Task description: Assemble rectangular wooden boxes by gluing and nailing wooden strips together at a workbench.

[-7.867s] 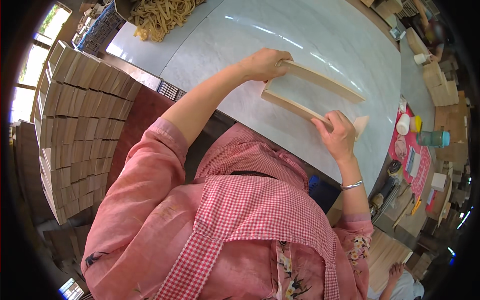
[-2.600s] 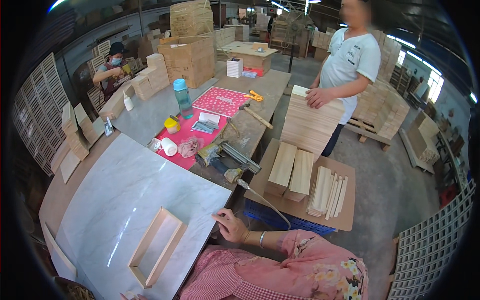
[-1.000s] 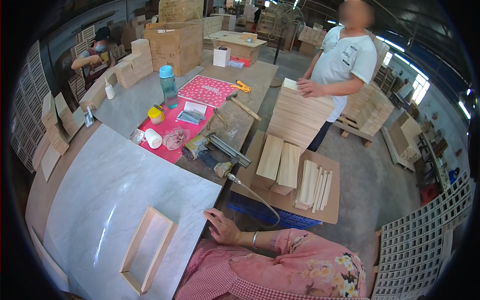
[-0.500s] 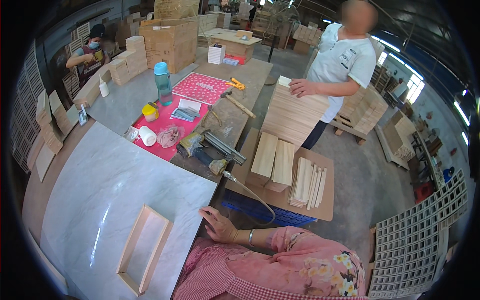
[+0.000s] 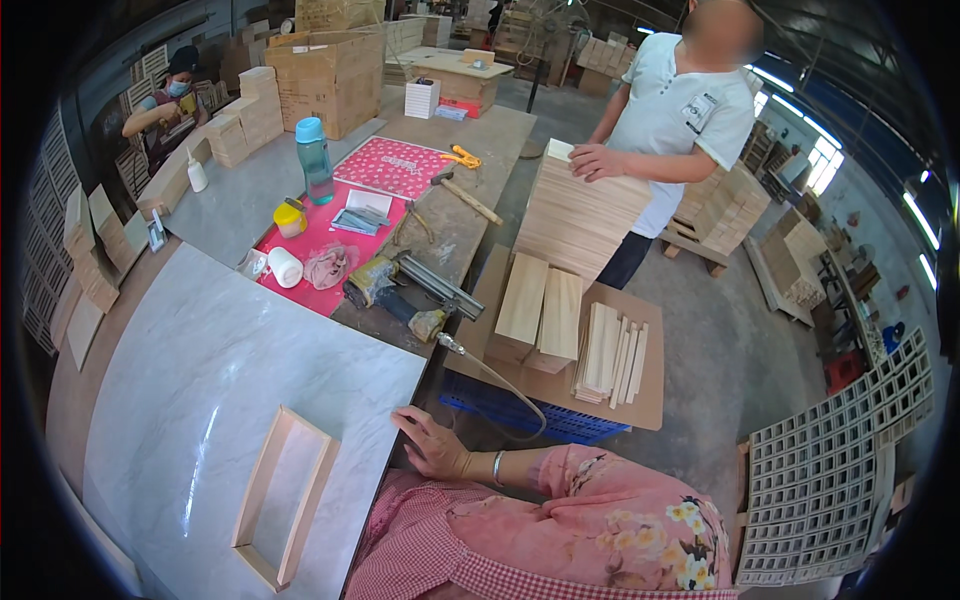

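My right hand (image 5: 434, 447), with a bracelet at the wrist, rests at the right edge of the grey marbled tabletop (image 5: 190, 370). Its fingers are apart and hold nothing. My left hand is out of the picture. A pale rectangular wooden frame (image 5: 313, 503) lies on the tabletop to the left of my right hand, not touched by it. Beyond the tabletop lies a nail gun (image 5: 395, 300) with an air hose (image 5: 500, 378). Past my hand, wooden boards (image 5: 541, 312) and thin strips (image 5: 611, 355) sit on cardboard (image 5: 645, 345) over a blue crate (image 5: 535, 412).
A person in a white shirt (image 5: 675, 110) stands at the far right with hands on a stack of boards (image 5: 582, 215). On the bench are a blue bottle (image 5: 314, 160), a hammer (image 5: 470, 200) and a yellow jar (image 5: 290, 218). Another person (image 5: 165, 110) works at far left.
The view has shifted slightly, so most things sit a little further left and down or up. The standing person's second arm now shows beside the board stack. My right hand stays at the table edge.
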`<state>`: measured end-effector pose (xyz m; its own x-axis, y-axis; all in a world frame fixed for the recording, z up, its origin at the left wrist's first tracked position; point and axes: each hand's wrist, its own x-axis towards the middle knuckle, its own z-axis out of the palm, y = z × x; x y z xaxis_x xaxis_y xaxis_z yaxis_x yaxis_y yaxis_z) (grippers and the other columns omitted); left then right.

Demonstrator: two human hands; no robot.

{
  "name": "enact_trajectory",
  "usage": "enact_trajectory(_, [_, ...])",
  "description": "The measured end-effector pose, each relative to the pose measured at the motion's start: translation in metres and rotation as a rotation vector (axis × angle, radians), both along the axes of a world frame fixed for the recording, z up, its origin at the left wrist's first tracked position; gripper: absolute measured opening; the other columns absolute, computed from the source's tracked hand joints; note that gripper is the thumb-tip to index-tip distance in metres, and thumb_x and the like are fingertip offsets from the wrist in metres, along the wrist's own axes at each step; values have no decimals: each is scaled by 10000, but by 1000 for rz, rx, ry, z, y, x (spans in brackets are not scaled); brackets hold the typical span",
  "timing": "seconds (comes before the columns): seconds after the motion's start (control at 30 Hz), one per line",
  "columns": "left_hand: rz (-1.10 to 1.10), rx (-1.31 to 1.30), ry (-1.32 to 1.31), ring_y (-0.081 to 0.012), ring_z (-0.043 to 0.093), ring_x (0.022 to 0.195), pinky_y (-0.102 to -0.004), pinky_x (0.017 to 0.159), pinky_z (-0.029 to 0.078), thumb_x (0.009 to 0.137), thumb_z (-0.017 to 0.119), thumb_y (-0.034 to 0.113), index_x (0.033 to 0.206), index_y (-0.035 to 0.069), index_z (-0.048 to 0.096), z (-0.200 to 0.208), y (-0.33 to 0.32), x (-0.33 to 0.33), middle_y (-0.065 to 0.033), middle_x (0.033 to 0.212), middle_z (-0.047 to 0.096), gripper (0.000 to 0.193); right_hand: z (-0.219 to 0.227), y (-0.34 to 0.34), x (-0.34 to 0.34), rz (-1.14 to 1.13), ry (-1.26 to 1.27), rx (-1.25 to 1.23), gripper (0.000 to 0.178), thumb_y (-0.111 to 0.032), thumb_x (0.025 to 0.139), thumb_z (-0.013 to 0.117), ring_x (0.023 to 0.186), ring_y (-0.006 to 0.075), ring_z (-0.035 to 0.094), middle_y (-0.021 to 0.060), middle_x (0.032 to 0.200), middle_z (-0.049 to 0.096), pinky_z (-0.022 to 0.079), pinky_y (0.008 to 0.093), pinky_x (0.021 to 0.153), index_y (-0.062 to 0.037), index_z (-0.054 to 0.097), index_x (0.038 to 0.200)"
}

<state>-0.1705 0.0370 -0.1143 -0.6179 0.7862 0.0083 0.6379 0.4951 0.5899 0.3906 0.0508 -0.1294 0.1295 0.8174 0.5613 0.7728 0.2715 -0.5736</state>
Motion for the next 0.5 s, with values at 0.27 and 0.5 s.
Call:
enact_trajectory(0.27, [-4,-28,52,-372,615,930,-412,905,492,1026,516,207,1079,-56,677,3,0,-5,-235,991,667,313,-2,0,0,13,10,7,773,43,794,628,921,227,599,143,1526,407,517,279,822,-16,397,1530])
enact_trajectory(0.5, [0,-57,92,-379,617,942,-417,914,491,1032,514,210,1089,-56,673,19,-10,1,-240,1008,667,315,0,-1,-1,3,-6,13,774,40,794,627,958,246,609,147,1525,410,519,283,826,-16,397,1531])
